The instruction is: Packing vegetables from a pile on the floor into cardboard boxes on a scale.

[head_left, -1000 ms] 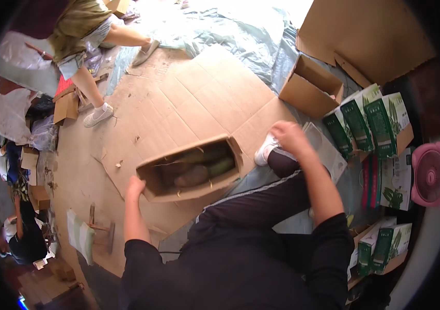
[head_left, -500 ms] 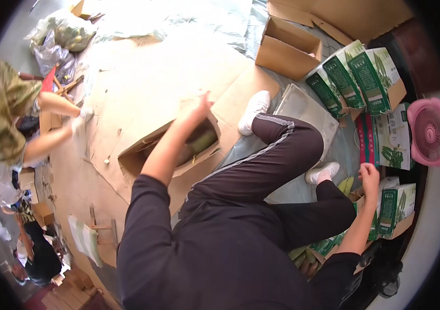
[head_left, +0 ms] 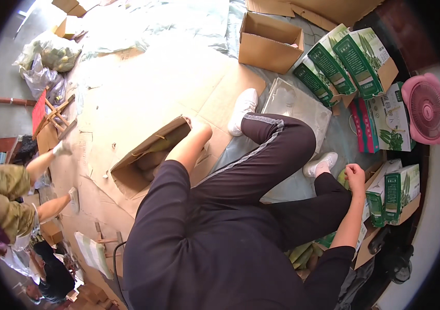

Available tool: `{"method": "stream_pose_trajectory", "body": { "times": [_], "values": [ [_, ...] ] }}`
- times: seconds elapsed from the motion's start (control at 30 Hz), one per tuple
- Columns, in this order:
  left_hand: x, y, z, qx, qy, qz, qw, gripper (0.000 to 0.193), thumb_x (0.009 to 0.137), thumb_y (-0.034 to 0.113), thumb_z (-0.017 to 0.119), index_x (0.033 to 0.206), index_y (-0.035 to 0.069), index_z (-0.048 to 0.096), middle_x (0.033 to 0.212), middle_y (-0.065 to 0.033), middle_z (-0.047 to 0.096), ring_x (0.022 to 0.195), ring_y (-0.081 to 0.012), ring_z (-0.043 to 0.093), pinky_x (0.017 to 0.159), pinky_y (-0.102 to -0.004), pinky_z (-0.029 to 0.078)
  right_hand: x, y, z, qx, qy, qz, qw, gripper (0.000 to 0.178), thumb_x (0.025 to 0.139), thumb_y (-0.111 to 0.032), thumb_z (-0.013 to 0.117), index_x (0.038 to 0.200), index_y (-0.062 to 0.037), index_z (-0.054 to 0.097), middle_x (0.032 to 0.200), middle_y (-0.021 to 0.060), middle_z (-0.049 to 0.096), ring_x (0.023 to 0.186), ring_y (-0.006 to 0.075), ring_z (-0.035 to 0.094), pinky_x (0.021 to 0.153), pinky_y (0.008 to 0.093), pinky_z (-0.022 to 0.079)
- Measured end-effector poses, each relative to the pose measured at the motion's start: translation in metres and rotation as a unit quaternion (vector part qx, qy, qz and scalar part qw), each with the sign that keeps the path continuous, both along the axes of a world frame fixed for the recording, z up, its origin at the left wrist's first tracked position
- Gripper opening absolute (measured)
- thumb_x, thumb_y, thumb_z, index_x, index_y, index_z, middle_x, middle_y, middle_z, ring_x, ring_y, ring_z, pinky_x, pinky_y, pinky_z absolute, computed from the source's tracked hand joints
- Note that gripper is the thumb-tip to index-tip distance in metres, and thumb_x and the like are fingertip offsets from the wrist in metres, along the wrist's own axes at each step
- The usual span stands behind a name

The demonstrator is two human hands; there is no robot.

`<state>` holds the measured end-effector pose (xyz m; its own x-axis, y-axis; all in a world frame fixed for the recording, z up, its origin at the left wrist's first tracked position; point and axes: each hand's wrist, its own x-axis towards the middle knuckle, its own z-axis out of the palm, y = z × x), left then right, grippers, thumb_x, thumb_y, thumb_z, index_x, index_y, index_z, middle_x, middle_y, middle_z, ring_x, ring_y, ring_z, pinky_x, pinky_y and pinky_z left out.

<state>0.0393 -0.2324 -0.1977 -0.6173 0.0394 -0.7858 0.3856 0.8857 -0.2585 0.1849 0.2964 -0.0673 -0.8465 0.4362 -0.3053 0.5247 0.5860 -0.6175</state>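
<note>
A brown cardboard box (head_left: 127, 178), its top open, sits on flattened cardboard left of my legs. Large brown and greenish pieces (head_left: 150, 161) lie inside it; they look like vegetables, but I cannot tell the kind. My left hand (head_left: 197, 128) is at the box's far right corner with its fingers bent over the rim, and my forearm hides the near right side. Beside my right knee, my right hand (head_left: 354, 177) hovers with curled fingers and nothing visible in them. Nearest to it are green-and-white printed cartons (head_left: 402, 192).
More printed cartons (head_left: 356, 57) stand at the far right, near a pink fan (head_left: 425, 109). A plain open carton (head_left: 271, 44) is beyond my feet, near a translucent lid-like panel (head_left: 296, 108). A co-worker in patterned shorts (head_left: 8, 199) is at the left, near a folding stool (head_left: 54, 116).
My left hand has come down from above the box to its far right corner, and the box's opening shows more. My right hand has lowered slightly. The co-worker has moved nearer.
</note>
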Motion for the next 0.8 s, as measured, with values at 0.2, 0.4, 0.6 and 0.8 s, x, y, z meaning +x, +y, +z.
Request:
{"method": "stream_pose_trajectory", "body": {
  "times": [0.2, 0.4, 0.6, 0.8],
  "values": [
    [0.015, -0.004, 0.029, -0.031, 0.008, -0.044, 0.999, 0.044, 0.078, 0.021, 0.065, 0.120, 0.011, 0.058, 0.124, -0.0136, 0.056, 0.118, -0.0342, 0.048, 0.093, -0.0682, 0.026, -0.011, -0.008, -0.005, 0.034, -0.003, 0.047, 0.998, 0.013, 0.080, -0.012, 0.059, 0.085, -0.0006, 0.062, 0.066, 0.0045, 0.058, 0.057, 0.0121, 0.055, 0.056, 0.0271, 0.045],
    [0.059, -0.024, 0.033, -0.017, -0.011, -0.082, 0.996, 0.036, 0.086, 0.025, 0.052, 0.117, 0.010, 0.061, 0.127, -0.0116, 0.053, 0.121, -0.0333, 0.044, 0.097, -0.0653, 0.024, -0.013, -0.005, -0.009, 0.025, 0.019, 0.046, 0.998, 0.012, 0.079, -0.011, 0.059, 0.084, -0.0004, 0.062, 0.065, 0.0044, 0.058, 0.056, 0.0119, 0.055, 0.055, 0.0271, 0.044],
    [0.140, -0.059, 0.010, -0.034, -0.017, -0.124, 0.992, 0.034, 0.085, 0.026, 0.051, 0.115, 0.015, 0.063, 0.127, -0.0076, 0.052, 0.129, -0.0317, 0.034, 0.101, -0.0629, 0.021, -0.007, 0.001, -0.007, 0.028, 0.037, 0.041, 0.998, 0.013, 0.077, -0.014, 0.061, 0.082, -0.0016, 0.063, 0.065, 0.0056, 0.060, 0.054, 0.0124, 0.056, 0.052, 0.0283, 0.045],
    [0.206, -0.124, 0.015, -0.001, -0.050, -0.116, 0.992, 0.034, 0.087, 0.029, 0.046, 0.115, 0.020, 0.064, 0.135, -0.0082, 0.042, 0.134, -0.0348, 0.021, 0.102, -0.0640, 0.018, -0.011, -0.015, -0.010, 0.123, 0.021, 0.054, 0.991, 0.017, 0.073, -0.020, 0.063, 0.086, -0.0090, 0.068, 0.080, 0.0126, 0.066, 0.077, 0.0255, 0.064, 0.069, 0.0366, 0.049]
  ]
}}
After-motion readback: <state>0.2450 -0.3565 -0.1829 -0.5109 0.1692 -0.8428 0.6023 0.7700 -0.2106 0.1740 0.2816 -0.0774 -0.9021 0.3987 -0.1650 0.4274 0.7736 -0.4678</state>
